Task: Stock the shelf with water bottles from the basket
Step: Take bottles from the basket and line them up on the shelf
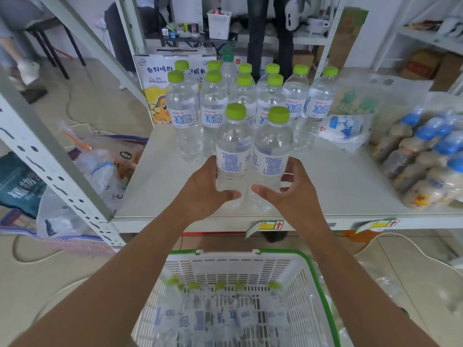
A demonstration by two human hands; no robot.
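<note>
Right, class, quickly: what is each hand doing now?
Left hand: grips the left front bottle.
Right hand: curled round the right front bottle.

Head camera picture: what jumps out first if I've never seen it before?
Two green-capped water bottles are held upright over the front of the shelf: the left bottle in the person's left grip, the right bottle in the right grip. Behind them stand the stocked bottles. Below, a white basket with a green rim holds more.
</note>
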